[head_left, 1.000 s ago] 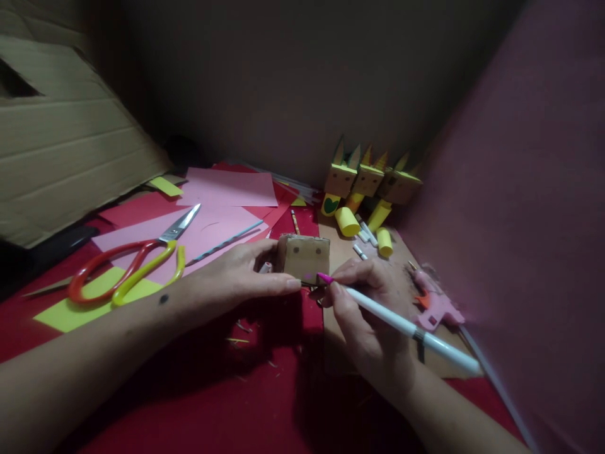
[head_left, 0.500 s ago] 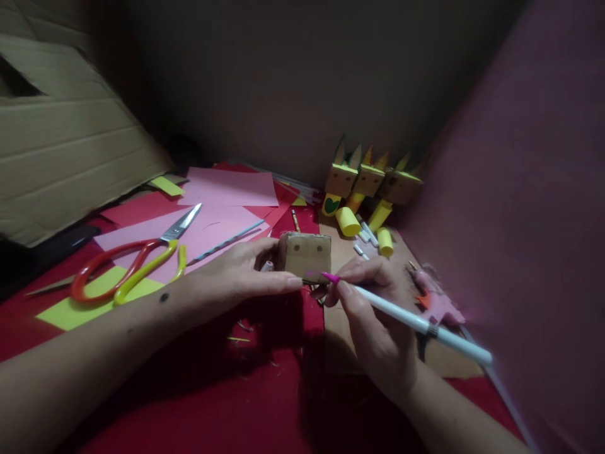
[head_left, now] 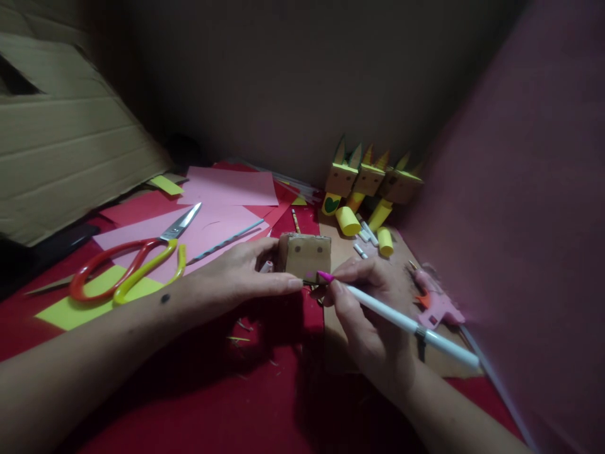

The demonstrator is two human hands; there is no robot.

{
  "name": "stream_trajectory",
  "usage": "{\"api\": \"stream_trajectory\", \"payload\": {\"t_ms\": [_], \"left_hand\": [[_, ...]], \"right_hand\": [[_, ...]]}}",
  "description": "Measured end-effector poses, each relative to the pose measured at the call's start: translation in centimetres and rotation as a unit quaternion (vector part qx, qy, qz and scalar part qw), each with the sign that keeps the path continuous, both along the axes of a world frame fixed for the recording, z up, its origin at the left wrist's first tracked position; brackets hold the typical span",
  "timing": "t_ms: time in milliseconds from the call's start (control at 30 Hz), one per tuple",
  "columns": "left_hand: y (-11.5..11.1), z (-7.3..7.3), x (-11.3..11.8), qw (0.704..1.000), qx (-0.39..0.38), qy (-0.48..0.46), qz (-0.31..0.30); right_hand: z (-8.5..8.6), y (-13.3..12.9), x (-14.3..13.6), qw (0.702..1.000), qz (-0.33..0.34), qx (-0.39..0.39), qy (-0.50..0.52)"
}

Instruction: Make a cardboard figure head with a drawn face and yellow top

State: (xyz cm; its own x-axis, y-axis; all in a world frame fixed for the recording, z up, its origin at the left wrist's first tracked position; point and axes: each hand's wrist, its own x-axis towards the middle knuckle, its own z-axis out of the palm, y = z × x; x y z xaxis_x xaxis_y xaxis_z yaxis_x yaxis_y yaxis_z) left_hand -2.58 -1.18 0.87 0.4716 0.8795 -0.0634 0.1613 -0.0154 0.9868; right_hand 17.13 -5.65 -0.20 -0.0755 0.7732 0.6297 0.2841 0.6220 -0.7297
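A small cardboard box (head_left: 309, 255) with two dark round dots faces me in the middle of the view. My left hand (head_left: 250, 268) is closed around its left side, thumb along the lower edge. A pinkish tube end, perhaps a marker cap (head_left: 267, 267), shows by the left fingers. Between thumb and fingers my right hand (head_left: 366, 302) pinches a white marker (head_left: 392, 312) with a magenta tip. That tip is at the lower part of the box's front, beside a faint purple mark. Some right fingers are hidden behind the marker and box.
Scissors (head_left: 142, 265) lie on pink and yellow paper at left, beside a striped pencil (head_left: 227, 241). Several cardboard figures with pointed ears (head_left: 368, 180) stand at back right near yellow paper rolls (head_left: 348, 222). A pink glue gun (head_left: 437, 302) lies right; a large cardboard piece (head_left: 70, 139) rises left.
The marker has shifted slightly left and its tip has moved along the lower front of the box. My right hand moved with it; my left hand holds nearly still.
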Motion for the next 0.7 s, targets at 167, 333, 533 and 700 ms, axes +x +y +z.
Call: {"api": "stream_trajectory", "payload": {"t_ms": [167,333,533,700], "left_hand": [[0.07,0.08,0.17,1.000,0.002,-0.005,-0.006],[0.05,0.30,0.13,1.000,-0.007,-0.013,-0.006],[0.01,0.27,-0.01,1.000,-0.005,0.003,-0.004],[0.04,0.26,-0.04,1.000,-0.002,0.015,0.002]], "right_hand": [[0.10,-0.03,0.17,1.000,0.009,0.009,-0.022],[0.01,0.08,0.16,1.000,0.011,0.000,-0.013],[-0.41,0.11,0.11,1.000,0.005,-0.006,0.006],[-0.49,0.03,0.09,1.000,0.008,-0.008,0.029]]}}
